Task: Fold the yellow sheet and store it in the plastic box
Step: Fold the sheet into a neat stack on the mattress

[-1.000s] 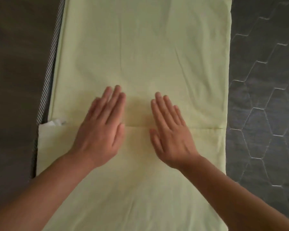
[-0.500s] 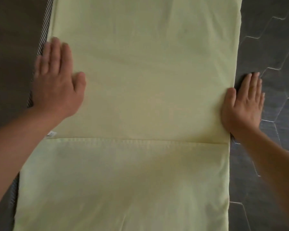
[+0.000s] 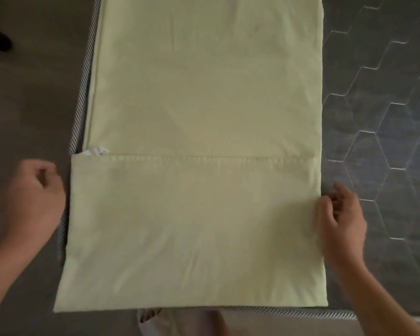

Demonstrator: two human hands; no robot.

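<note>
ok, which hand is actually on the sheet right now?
The right hand: it pinches the yellow sheet at its right edge. The left hand is curled beside the left edge, not touching.

The yellow sheet (image 3: 204, 146) lies between left hand (image 3: 33, 197) and right hand (image 3: 341, 219).

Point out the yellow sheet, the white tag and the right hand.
yellow sheet (image 3: 204, 93): head view, middle of its upper layer
white tag (image 3: 96, 151): head view, its visible corner
right hand (image 3: 343, 224): head view, back of the hand

The yellow sheet (image 3: 204, 93) is matt, lightly creased cloth. Beside the right hand (image 3: 342, 221), the mattress (image 3: 386, 141) is quilted fabric.
</note>
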